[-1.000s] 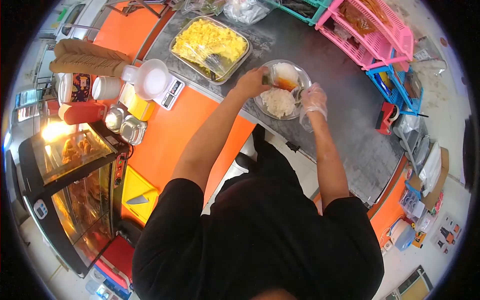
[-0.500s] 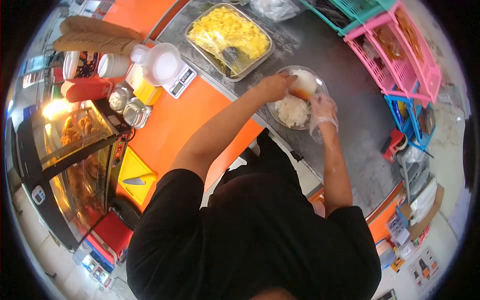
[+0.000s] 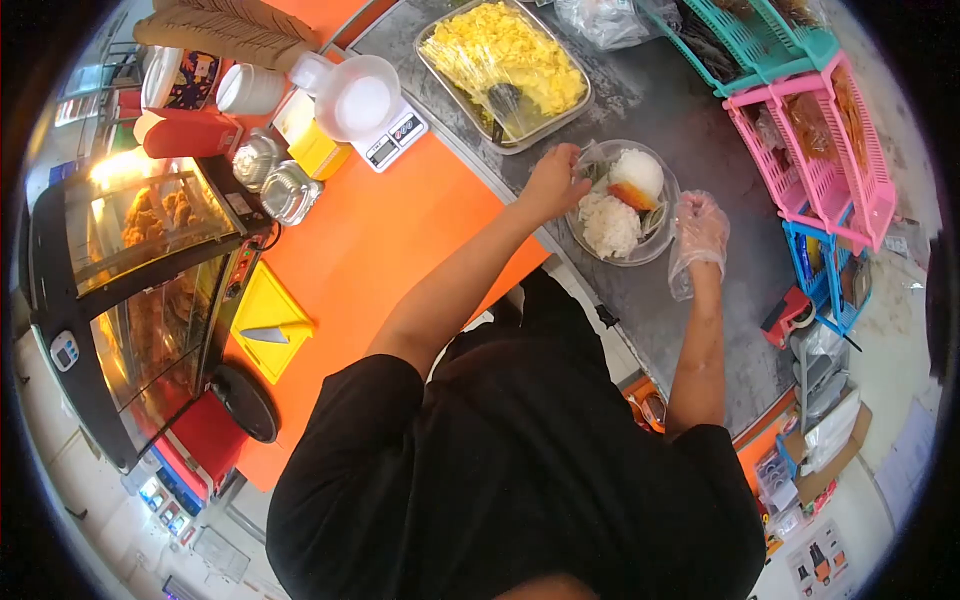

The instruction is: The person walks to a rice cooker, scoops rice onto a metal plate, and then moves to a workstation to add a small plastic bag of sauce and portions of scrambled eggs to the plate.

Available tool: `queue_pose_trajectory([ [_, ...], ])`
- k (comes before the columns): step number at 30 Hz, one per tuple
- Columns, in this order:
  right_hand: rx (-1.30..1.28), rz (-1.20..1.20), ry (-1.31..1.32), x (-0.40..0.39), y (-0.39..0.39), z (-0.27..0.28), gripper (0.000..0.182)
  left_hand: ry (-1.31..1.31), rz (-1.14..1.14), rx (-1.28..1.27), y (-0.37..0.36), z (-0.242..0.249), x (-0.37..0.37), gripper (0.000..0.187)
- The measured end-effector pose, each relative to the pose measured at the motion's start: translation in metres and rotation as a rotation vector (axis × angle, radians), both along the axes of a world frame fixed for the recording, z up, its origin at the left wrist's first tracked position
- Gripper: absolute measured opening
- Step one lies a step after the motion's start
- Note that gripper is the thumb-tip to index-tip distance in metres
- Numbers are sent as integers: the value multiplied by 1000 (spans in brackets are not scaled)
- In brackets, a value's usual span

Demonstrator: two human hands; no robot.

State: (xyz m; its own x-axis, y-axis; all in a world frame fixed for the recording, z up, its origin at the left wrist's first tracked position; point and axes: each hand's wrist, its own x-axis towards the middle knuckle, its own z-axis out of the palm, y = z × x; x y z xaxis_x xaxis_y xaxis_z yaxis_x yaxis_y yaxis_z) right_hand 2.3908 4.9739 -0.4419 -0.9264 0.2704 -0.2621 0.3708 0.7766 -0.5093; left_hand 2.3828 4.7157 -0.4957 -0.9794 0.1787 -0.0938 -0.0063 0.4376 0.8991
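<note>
A clear round plastic bowl (image 3: 648,250) stands on the grey worktop. It holds two mounds of white rice (image 3: 611,226), with an orange-red food (image 3: 631,195) and some green strips between them. My bare left hand (image 3: 555,183) is at the bowl's left rim, its fingers apart and nothing in them. On the other side, just off the right rim, is my right hand (image 3: 700,228) in a clear plastic glove. Its fingers are curled in, and whether anything is inside them is hidden. Beyond the bowl sits a metal tray (image 3: 540,137) of yellow scrambled egg (image 3: 505,55) with a dark utensil.
Stacked teal and pink baskets (image 3: 800,160) line the right side, above a red tape dispenser (image 3: 786,318). At left, a kitchen scale (image 3: 395,140) carries a clear container. A knife (image 3: 265,334) lies on a yellow board (image 3: 262,300) near the heated display case (image 3: 150,260).
My hands have parted: the left drew back to the left rim, the right moved off to the right. The rice and orange-red food now show uncovered. The camera view has shifted slightly.
</note>
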Motion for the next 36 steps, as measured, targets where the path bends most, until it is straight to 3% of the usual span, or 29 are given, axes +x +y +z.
queue_pose_trajectory([
  [2, -4, 35, 46, 0, -8, 7, 28, -73, 96, -142, 1, 0, -3, 42],
  [4, -10, 71, 90, 0, -24, 17, 28, -44, 101, -126, 3, -3, -4, 34],
  [6, 41, 274, 7, -5, -44, 23, 35, -11, 103, -112, 5, -13, -7, 27],
  [8, 145, 284, -65, -13, -75, 24, 37, 299, 107, -136, 7, -29, -11, 20],
  [12, 250, 363, -297, -41, -105, 6, 47, 190, 87, -207, 9, -31, -10, 19],
  [15, 214, 261, -363, -52, -113, -3, 51, 113, -65, -71, 8, -37, -15, 22],
  [18, 276, 456, -382, -66, -87, -69, 49, 82, -11, -1, 12, -14, -12, 22],
  [20, 297, 458, -393, -64, -90, -55, 45, -211, 89, -119, 15, 13, -12, 24],
  [24, 301, 376, -375, -46, -110, 21, 39, -252, 58, -221, 22, 35, -14, 25],
  [26, 348, 398, -297, -40, -100, 8, 36, 64, 165, -395, 33, 16, -17, 22],
  [30, 404, 409, -194, -33, -97, 15, 34, 196, 309, -589, 35, 20, -18, 31],
  [33, 419, 451, -304, -36, -94, 30, 39, 214, 154, -539, 27, 28, -9, 34],
  [35, 405, 466, -331, -38, -90, 29, 40, 213, -115, -363, 19, 32, -4, 40],
  [36, 391, 479, -361, -38, -89, 29, 41, 214, -114, -363, 14, 28, -3, 40],
])
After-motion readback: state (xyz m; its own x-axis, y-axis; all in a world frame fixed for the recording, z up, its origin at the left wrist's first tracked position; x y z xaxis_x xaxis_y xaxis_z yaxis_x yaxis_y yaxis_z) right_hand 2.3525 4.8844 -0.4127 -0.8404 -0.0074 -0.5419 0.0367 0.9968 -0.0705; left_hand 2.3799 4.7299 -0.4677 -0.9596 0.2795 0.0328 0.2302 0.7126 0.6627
